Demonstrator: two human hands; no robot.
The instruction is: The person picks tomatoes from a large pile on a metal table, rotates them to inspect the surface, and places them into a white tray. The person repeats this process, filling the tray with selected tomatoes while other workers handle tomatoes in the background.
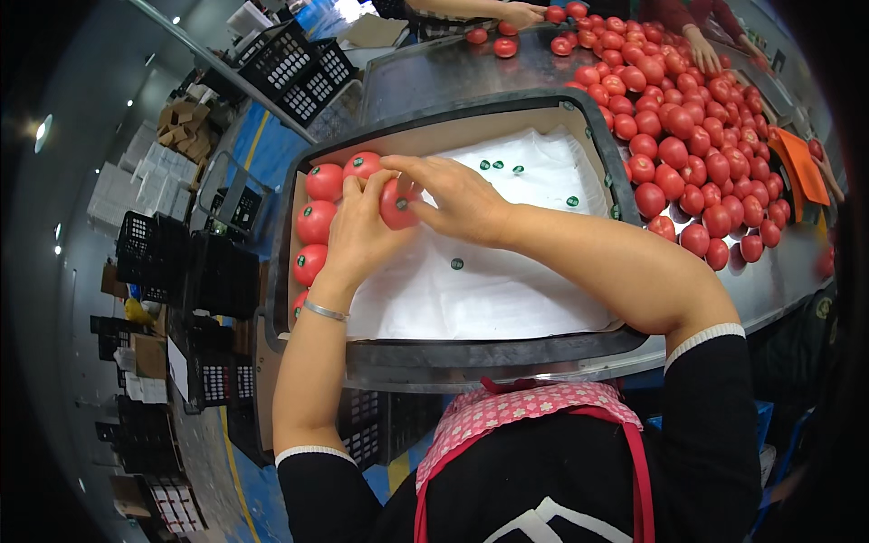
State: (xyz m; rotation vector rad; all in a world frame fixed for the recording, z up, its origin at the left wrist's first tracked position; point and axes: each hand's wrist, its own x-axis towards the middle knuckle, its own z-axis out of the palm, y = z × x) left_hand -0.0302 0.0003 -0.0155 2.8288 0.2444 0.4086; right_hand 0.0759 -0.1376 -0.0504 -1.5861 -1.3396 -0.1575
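Note:
My left hand (370, 234) is curled around a red tomato (396, 209) that bears a small green sticker. Over the same tomato's right side reaches my right hand (461, 197), thumb and fingers close to its skin; whether they grip it is unclear. More stickered tomatoes (316, 222) line the left end of a black-rimmed crate (489, 356) with cardboard sides. White lining sheet (502, 285) covers the crate's floor. Several loose green stickers (457, 263) lie on the sheet, and others cling to the crate's right wall.
A large heap of tomatoes (679, 122) covers the metal table (434, 78) right of the crate. Other people's hands (703, 51) reach in at the far side. An orange plastic piece (801, 166) stands behind the heap. Black crates (285, 64) are stacked at left.

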